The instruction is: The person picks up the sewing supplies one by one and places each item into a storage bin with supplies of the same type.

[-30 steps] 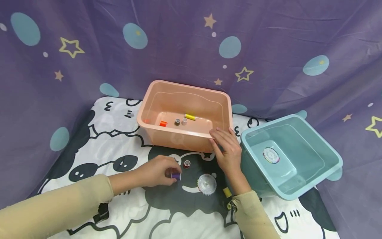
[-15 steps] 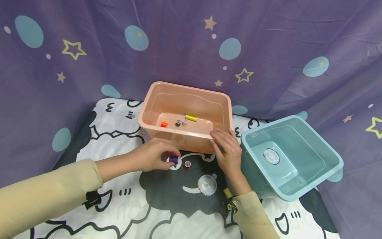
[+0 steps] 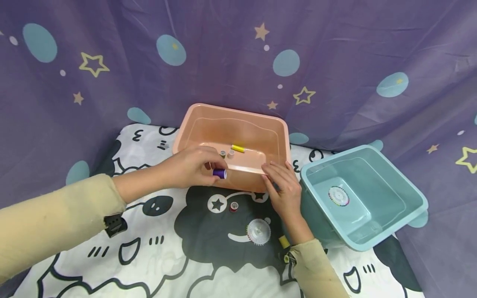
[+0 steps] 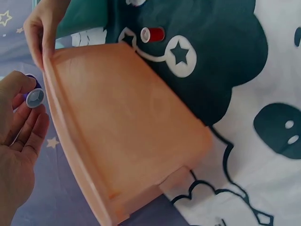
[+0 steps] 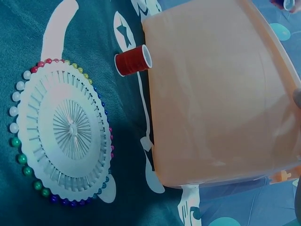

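Observation:
My left hand point(image 3: 195, 167) pinches a purple thread spool point(image 3: 220, 173) in front of the near rim of the peach bin point(image 3: 257, 117). In the left wrist view the spool's white end point(image 4: 35, 98) faces the camera. My right hand point(image 3: 285, 188) rests its fingers on the bin's near right rim. Inside the bin lie a yellow spool point(image 3: 237, 148), a white spool point(image 3: 231, 153) and a dark one point(image 3: 222, 154) partly behind my left hand. A red thread spool point(image 5: 133, 60) and a pin wheel point(image 5: 70, 132) with coloured heads lie on the cloth before the bin.
To the right stands a teal bin point(image 3: 395, 198) with another pin wheel point(image 3: 339, 195) on its floor. A yellow spool point(image 3: 284, 241) lies beside my right wrist. A purple curtain point(image 3: 231, 54) hangs behind the bins.
My left hand has lifted the purple spool from the cloth and carried it up to the peach bin's near rim, now covering the orange spool inside. My right hand stays on the rim.

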Available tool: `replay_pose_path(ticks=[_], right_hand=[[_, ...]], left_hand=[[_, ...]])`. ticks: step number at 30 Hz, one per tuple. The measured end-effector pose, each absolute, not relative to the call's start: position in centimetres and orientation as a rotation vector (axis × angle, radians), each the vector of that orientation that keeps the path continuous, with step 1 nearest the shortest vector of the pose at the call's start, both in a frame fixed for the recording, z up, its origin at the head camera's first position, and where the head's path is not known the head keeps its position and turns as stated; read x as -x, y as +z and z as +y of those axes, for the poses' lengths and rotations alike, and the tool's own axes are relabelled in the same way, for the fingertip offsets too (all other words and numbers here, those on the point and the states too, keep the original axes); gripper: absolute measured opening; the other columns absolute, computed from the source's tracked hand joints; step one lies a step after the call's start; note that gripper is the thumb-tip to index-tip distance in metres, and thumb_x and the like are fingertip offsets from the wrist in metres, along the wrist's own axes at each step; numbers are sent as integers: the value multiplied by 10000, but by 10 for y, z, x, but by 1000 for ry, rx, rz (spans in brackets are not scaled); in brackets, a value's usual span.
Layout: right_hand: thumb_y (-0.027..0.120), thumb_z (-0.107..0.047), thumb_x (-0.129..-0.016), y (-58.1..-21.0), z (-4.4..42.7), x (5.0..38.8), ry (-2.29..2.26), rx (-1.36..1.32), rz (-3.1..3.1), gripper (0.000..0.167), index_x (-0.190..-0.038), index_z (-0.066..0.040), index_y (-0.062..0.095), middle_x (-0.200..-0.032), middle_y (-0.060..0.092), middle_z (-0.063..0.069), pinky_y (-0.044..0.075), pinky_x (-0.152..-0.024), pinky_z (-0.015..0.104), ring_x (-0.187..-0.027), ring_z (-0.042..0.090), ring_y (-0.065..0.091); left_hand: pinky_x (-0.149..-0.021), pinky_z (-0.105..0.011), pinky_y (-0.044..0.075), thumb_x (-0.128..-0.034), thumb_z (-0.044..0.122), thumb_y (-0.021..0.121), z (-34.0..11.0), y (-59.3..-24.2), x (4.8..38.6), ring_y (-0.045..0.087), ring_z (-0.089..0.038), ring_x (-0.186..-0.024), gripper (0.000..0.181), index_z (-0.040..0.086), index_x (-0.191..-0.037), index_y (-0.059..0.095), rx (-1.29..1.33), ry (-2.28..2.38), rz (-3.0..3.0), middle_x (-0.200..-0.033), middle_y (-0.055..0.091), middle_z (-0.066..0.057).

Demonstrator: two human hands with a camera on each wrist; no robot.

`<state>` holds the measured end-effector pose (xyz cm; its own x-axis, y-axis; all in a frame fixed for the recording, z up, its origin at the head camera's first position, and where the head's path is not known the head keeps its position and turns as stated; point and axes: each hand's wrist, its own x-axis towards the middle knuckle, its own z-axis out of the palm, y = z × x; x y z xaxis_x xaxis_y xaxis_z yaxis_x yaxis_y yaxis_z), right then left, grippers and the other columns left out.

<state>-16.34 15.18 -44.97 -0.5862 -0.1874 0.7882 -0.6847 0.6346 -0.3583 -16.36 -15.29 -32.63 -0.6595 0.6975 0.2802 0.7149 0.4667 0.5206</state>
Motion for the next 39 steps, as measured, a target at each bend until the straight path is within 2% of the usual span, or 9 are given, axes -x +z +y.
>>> replay_pose_path(ticks=[7, 15, 19, 27, 35, 39], right_hand=[[812, -140, -942, -450, 152, 164, 859, -670, -2132, 285, -1226, -124, 819, -1212, 795, 49, 395, -1221, 511, -1208, 281, 722], [818, -114, -935, -448, 152, 163, 845, -684, -2122, 307, -1242, -122, 814, -1218, 792, 58, 408, -1199, 557, -1204, 301, 724], [815, -123, -943, -448, 152, 162, 834, -685, -2128, 309, -1251, -125, 810, -1223, 791, 60, 415, -1189, 575, -1211, 295, 722], [820, -131, -936, -449, 152, 162, 846, -666, -2146, 307, -1243, -120, 813, -1223, 791, 56, 393, -1218, 526, -1216, 291, 720], [809, -163, -951, -447, 151, 160, 867, -648, -2167, 282, -1231, -123, 817, -1215, 794, 49, 376, -1237, 491, -1222, 275, 717], [803, -179, -959, -447, 152, 160, 864, -640, -2176, 285, -1239, -130, 815, -1221, 793, 44, 367, -1244, 481, -1228, 270, 714]], left_hand=[[-774, -350, 614, -828, 9, 850, -151, -313, 182, 686, -131, -851, 233, 89, -1043, 814, 1352, -898, -2580, -974, 754, -1], [-780, -378, 600, -840, 9, 840, -149, -298, 205, 684, -170, -857, 196, 74, -1021, 805, 1367, -799, -2591, -944, 747, -19], [-775, -377, 587, -855, 25, 833, -149, -293, 217, 653, -169, -842, 176, 93, -1015, 802, 1326, -744, -2646, -929, 734, -9], [-789, -386, 583, -858, 28, 811, -152, -294, 242, 671, -206, -843, 178, 100, -1021, 813, 1240, -658, -2717, -921, 749, -20], [-847, -420, 555, -878, 52, 811, -157, -297, 263, 672, -236, -882, 213, 89, -1087, 820, 1132, -605, -2815, -993, 770, -44], [-851, -427, 577, -876, 35, 805, -160, -297, 274, 689, -264, -909, 222, 67, -1095, 814, 1120, -603, -2821, -1027, 780, -75]])
